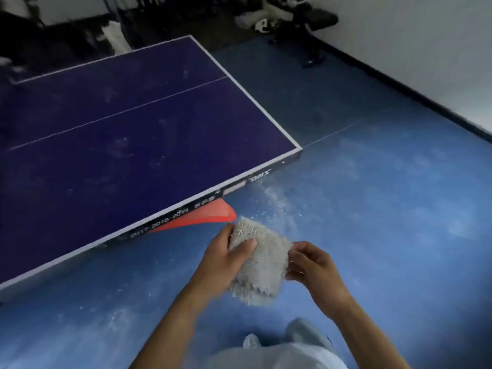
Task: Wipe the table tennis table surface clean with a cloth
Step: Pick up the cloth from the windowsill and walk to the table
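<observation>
We see a grey shaggy cloth (262, 265) held in the air between the two hands, off the table and above the blue floor (386, 249). The left hand (222, 262) grips the cloth's left side: its thumb (246, 245) lies curled over the near face and the other fingers wrap behind, out of sight. The right hand (312, 266) pinches the cloth's right edge, its fingertips (292, 253) bunched together on the fabric.

Beyond the left hand's fingers and up to their left lies the dark blue table tennis table (119, 134) with white border lines, its top marked with pale smudges. The cloth does not touch it. Just past the left fingertips, a red-orange flat piece (210, 215) pokes out from under the table's near edge. We also see white dust (277, 202) scattered on the floor beyond the cloth's top edge, between the fingers and the table's corner.
</observation>
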